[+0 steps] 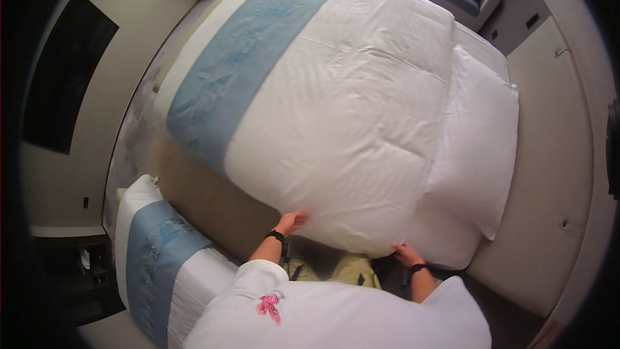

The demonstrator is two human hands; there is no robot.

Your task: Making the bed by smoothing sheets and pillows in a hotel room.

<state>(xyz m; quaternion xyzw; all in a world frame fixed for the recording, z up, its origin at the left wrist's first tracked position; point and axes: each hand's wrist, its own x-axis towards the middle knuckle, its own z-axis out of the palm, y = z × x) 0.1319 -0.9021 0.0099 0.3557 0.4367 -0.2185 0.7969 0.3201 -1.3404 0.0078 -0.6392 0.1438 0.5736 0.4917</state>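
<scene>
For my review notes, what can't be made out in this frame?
Head view, right hand: whether it grips the duvet; too small to tell.
Head view, left hand: exact finger positions; blurred.
Head view, second bed: its right-hand part; hidden by the white shirt.
Head view, black object at far right: its kind; cut off by the dark fisheye rim.
</scene>
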